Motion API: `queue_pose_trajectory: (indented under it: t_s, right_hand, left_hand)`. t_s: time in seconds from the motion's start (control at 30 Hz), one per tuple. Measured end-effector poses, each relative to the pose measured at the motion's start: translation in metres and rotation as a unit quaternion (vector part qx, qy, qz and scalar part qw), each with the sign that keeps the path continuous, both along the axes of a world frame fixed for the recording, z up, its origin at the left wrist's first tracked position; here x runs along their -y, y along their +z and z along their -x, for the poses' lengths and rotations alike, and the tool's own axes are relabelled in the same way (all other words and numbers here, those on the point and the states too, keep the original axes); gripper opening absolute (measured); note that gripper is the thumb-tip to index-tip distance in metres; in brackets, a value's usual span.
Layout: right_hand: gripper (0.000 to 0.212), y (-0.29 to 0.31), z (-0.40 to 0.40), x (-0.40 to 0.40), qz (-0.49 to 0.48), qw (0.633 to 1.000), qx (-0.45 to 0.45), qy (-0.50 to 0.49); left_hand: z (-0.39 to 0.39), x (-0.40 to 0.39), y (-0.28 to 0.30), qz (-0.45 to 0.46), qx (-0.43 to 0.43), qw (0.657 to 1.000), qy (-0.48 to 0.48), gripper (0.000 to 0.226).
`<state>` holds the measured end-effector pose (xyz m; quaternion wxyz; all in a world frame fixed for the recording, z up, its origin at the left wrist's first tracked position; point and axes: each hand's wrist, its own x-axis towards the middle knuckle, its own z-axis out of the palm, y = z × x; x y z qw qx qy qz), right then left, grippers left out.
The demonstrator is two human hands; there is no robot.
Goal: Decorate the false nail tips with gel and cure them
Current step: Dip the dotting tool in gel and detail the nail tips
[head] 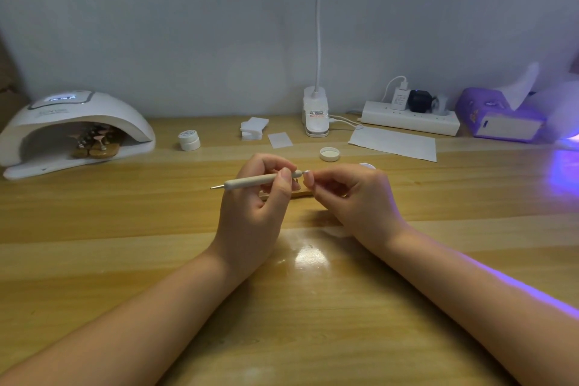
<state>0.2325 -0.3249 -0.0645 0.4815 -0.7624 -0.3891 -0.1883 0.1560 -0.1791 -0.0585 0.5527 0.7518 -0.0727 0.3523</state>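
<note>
Head view: the left hand (253, 197) grips a beige pen-shaped dotting tool (257, 181) above the pale wooden table (125, 229), fingers curled round its shaft. The right hand (351, 194) pinches something small at the tool's tip; what it is cannot be told. False nail tips on stands (95, 142) sit inside the white dome-shaped curing lamp (75, 131), far left.

Right hand (351, 194) hides what its fingers (308, 180) perhaps pinch.
</note>
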Motion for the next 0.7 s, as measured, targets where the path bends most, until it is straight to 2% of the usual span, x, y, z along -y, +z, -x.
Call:
queue_pose_trajectory:
  t_s: [0.43, 0.7]
  right_hand:
    - [0.012, 0.0002, 0.0011, -0.0006, 0.003, 1.0, 0.0, -0.006]
    - [0.01, 0.0, 0.0009, -0.001, -0.009, 1.0, -0.004, -0.01]
  left_hand:
    - [0.0006, 0.0008, 0.001, 0.001, -0.001, 1.0, 0.004, 0.009]
    - [0.0005, -0.0008, 0.0009, 0.02, 0.035, 0.999, 0.012, 0.007]
